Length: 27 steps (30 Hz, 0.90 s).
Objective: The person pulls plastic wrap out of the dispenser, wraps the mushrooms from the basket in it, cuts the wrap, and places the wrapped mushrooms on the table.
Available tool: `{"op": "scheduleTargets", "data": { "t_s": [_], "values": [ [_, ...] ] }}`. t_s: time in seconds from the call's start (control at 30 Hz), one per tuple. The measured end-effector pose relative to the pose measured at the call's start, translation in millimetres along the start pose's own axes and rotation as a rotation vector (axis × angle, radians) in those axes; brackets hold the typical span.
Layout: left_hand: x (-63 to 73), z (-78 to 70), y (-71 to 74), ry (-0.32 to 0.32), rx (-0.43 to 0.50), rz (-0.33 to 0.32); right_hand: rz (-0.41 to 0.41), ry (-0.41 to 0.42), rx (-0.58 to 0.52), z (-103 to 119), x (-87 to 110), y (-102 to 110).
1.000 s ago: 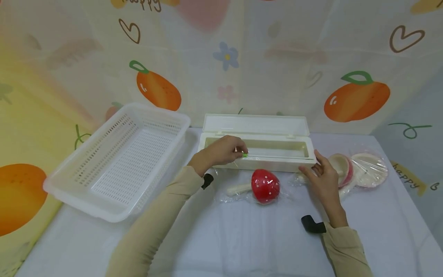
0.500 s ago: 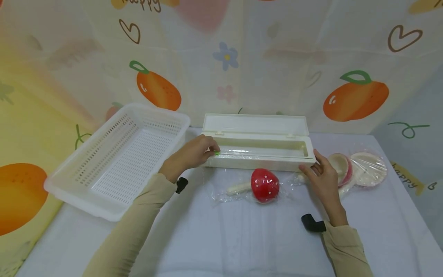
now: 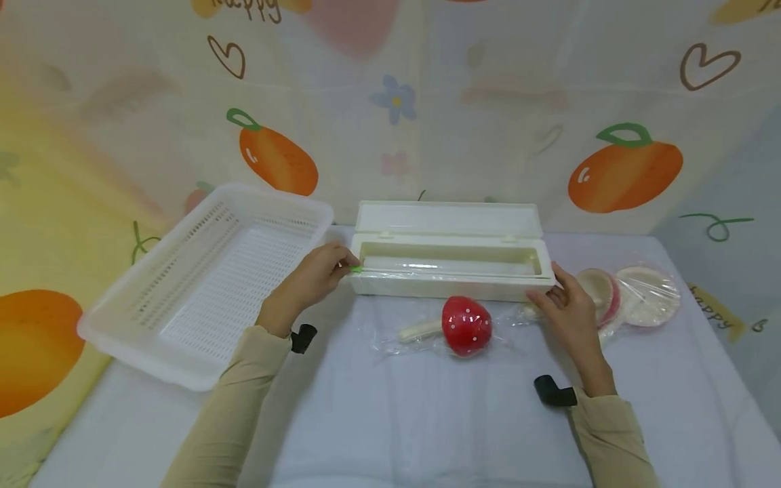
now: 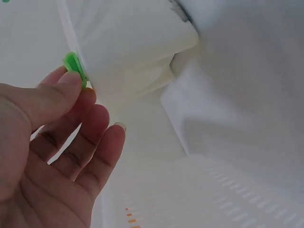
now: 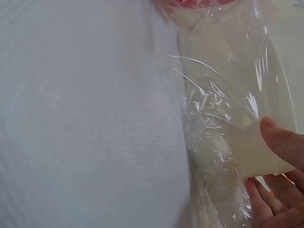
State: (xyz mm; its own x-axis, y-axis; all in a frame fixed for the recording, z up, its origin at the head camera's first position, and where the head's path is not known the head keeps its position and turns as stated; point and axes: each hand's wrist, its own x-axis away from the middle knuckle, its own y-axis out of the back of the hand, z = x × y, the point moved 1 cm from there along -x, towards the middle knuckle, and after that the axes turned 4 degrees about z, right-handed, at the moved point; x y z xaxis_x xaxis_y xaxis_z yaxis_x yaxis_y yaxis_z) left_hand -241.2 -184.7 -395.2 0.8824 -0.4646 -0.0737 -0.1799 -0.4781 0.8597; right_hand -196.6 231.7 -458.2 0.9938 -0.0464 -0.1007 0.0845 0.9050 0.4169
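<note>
A long white cling film dispenser (image 3: 451, 287) stands at the back of the table, its hinged lid (image 3: 448, 218) raised. Clear glossy film lies along its front edge. At the dispenser's left end, my left hand (image 3: 310, 279) pinches a small green slider (image 4: 74, 68) between thumb and forefinger, its other fingers loosely bent. My right hand (image 3: 569, 317) grips the right end, thumb on the front and fingers round the end, partly hidden. Just in front lies a red mushroom-shaped piece (image 3: 466, 327) with white dots and a pale handle, wrapped in clear plastic.
A white perforated basket (image 3: 152, 356) stands on the left, beside my left arm. Beyond my right hand lie pale round pieces (image 3: 648, 296) with pink edges in clear wrapping. A printed cloth (image 3: 464, 149) hangs behind the white-covered table (image 3: 427, 420).
My left hand has slid the green slider leftward along the dispenser's front edge, from near its middle to its left end. My right hand has stayed at the right end.
</note>
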Motion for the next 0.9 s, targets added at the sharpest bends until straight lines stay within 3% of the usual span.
{"op": "scheduleTargets", "data": {
  "t_s": [0.23, 0.37, 0.5, 0.6, 0.7, 0.9],
  "values": [
    [5.7, -9.6, -9.2, 0.076, -0.065, -0.069, 0.058, -0.032, 0.044, 2.5, 3.3, 7.4],
    [11.9, -14.6, -18.4, 0.177, -0.025, -0.156, 0.058, -0.007, 0.074, 4.9, 5.0, 7.4],
    [19.1, -17.3, -23.7, 0.350, 0.060, -0.126, 0.010, 0.030, 0.199, 9.1, 6.7, 6.8],
    [22.4, -16.7, -26.6, 0.419, 0.093, -0.086, -0.009, 0.083, 0.273, 11.4, 7.9, 7.4],
    [23.1, -17.4, -30.9, 0.400, 0.126, -0.122, 0.010, 0.137, 0.292, 13.2, 9.3, 8.4],
    [21.5, -21.1, -42.6, 0.278, 0.213, -0.183, 0.087, 0.172, 0.272, 18.3, 12.2, 9.4]
  ]
}}
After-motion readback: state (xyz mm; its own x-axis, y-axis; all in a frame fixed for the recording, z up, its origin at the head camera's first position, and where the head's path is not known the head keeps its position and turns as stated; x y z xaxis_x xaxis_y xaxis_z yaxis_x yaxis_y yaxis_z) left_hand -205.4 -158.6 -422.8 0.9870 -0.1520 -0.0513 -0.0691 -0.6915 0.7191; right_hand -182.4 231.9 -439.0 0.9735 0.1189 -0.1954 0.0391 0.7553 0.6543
